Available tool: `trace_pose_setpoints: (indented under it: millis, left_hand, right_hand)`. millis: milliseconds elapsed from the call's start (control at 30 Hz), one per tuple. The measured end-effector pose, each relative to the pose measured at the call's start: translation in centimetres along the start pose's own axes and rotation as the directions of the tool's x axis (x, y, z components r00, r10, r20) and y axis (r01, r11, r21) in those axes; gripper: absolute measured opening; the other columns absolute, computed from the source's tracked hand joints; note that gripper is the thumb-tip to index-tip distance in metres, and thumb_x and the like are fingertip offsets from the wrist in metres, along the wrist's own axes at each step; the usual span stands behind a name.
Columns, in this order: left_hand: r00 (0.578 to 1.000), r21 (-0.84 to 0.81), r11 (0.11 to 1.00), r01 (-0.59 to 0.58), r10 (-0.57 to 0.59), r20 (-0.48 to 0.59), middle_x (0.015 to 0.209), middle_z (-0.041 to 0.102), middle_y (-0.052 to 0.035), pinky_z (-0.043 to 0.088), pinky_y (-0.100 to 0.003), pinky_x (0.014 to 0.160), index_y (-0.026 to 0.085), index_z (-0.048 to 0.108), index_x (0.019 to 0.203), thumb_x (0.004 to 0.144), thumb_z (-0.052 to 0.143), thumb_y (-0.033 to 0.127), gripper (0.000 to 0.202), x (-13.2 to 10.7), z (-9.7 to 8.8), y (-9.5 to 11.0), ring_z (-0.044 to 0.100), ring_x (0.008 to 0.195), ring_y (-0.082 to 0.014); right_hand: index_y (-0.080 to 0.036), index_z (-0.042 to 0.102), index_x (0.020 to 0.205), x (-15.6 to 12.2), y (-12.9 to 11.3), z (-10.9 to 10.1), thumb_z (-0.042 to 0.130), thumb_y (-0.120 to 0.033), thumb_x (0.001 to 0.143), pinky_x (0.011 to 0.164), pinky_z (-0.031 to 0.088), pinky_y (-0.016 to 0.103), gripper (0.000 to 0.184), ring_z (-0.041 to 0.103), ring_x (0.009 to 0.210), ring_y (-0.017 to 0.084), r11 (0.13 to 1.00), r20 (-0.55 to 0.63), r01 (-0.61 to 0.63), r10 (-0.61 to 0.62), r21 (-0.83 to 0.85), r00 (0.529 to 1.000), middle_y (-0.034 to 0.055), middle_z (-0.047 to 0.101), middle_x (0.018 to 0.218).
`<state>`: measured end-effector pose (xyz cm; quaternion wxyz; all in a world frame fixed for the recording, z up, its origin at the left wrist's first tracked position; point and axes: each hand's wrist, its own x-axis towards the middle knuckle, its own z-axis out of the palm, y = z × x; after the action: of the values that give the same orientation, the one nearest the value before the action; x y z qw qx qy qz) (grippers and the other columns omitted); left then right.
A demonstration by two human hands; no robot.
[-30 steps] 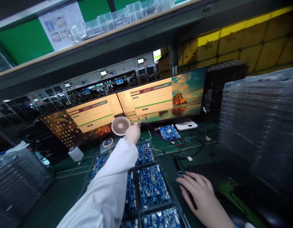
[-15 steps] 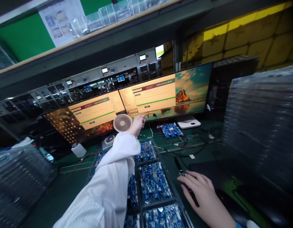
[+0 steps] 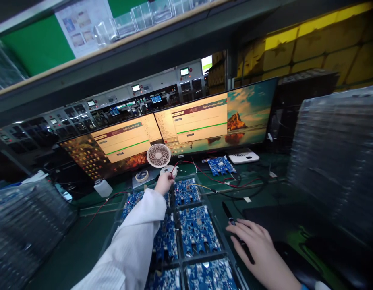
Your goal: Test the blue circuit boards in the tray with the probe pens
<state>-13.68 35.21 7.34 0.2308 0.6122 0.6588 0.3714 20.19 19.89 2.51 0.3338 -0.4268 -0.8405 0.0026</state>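
My left hand (image 3: 164,183) reaches over the far end of a tray (image 3: 179,262), its fingers closed on a thin red-and-black cable (image 3: 189,162). Blue circuit boards (image 3: 197,229) lie in the tray's compartments below my white sleeve. What is on the cable's end is hidden by my fingers. To the right of the tray, my right hand (image 3: 254,245) rests low with a slim black pen-like tool (image 3: 227,211) running beneath its fingers. A small round fan (image 3: 158,155) stands just behind my left hand.
Two monitors (image 3: 201,121) stand at the back. Another blue board (image 3: 221,165), wired, lies beside a white device (image 3: 243,156). Stacks of clear trays rise at the left (image 3: 29,225) and right (image 3: 334,161). A tape roll (image 3: 142,176) and white bottle (image 3: 102,188) sit left.
My left hand has come back and down from in front of the monitors to the tray's far edge, drawing the red-and-black cable with it. My right hand has stayed put.
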Motion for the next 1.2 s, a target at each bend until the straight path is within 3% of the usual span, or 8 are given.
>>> trace_pose_setpoints:
  millis: [100,300,667,1200]
  left_hand:
    - [0.998,0.093,0.995,-0.038,0.041,-0.038,0.065,0.058,0.0019,0.044,-0.029,0.079,0.016,0.059,0.068,0.063,0.056,-0.005,0.021,0.1,0.1,-1.2,0.056,0.068,-0.0141]
    - [0.996,0.166,0.984,-0.063,0.073,-0.049,0.069,0.063,0.0015,0.045,-0.026,0.078,0.016,0.059,0.073,0.068,0.053,-0.004,0.022,0.3,0.4,-1.1,0.060,0.069,-0.0127]
    - [0.993,0.227,0.970,-0.089,0.104,-0.056,0.075,0.066,0.0005,0.045,-0.026,0.080,0.018,0.060,0.076,0.069,0.054,-0.002,0.022,0.5,1.0,-1.2,0.061,0.074,-0.0137]
    - [0.994,0.231,0.970,-0.077,0.094,-0.062,0.079,0.068,-0.0010,0.047,-0.026,0.083,0.018,0.061,0.084,0.072,0.053,0.000,0.023,0.5,1.2,-1.7,0.064,0.077,-0.0144]
  right_hand:
    - [-0.029,0.066,0.102,0.1,0.0,0.0,0.046,-0.027,0.088,0.082,0.049,0.044,0.025,0.060,0.102,0.025,1.000,-0.001,0.003,-0.003,-0.001,1.000,-0.0006,0.069,0.101]
    - [-0.029,0.067,0.101,0.0,0.1,0.2,0.046,-0.028,0.088,0.081,0.050,0.044,0.025,0.060,0.102,0.024,1.000,0.004,-0.002,0.002,-0.009,1.000,-0.0004,0.069,0.101]
    - [-0.028,0.067,0.102,0.2,-0.1,-0.1,0.045,-0.028,0.088,0.078,0.053,0.042,0.025,0.062,0.099,0.024,0.999,-0.027,0.025,-0.025,-0.026,0.999,-0.0002,0.070,0.099]
    - [-0.029,0.067,0.104,0.0,0.0,0.2,0.047,-0.028,0.088,0.082,0.050,0.043,0.026,0.060,0.103,0.024,1.000,0.033,-0.017,0.017,-0.011,0.999,0.0007,0.069,0.103]
